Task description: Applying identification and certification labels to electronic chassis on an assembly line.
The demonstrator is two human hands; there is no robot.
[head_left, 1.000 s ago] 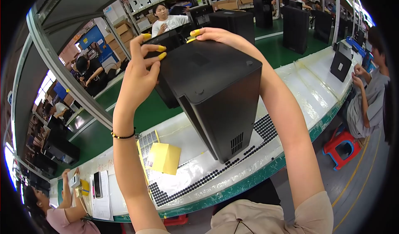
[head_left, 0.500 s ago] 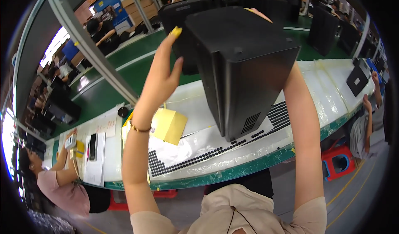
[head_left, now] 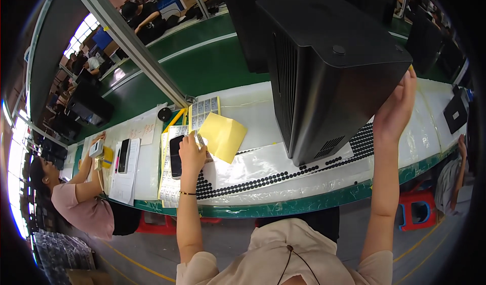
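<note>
Black computer tower (head_left: pixel 349 90) hides part of the worktop's (head_left: pixel 255 114) far edge, right hand (head_left: pixel 395 114) unclenched against it; left hand (head_left: pixel 193 156), grip unclear, beside yellow paper (head_left: pixel 226 136).

I wear a loose beige top (head_left: pixel 253 262) with short sleeves (head_left: pixel 380 268), a thin dark cord (head_left: pixel 284 270) forking from a small round toggle (head_left: pixel 289 248) in front. A narrow dark bracelet (head_left: pixel 188 193) with golden bits rings my left wrist (head_left: pixel 189 186). Yellow tips one of my right fingers (head_left: pixel 411 69).
</note>
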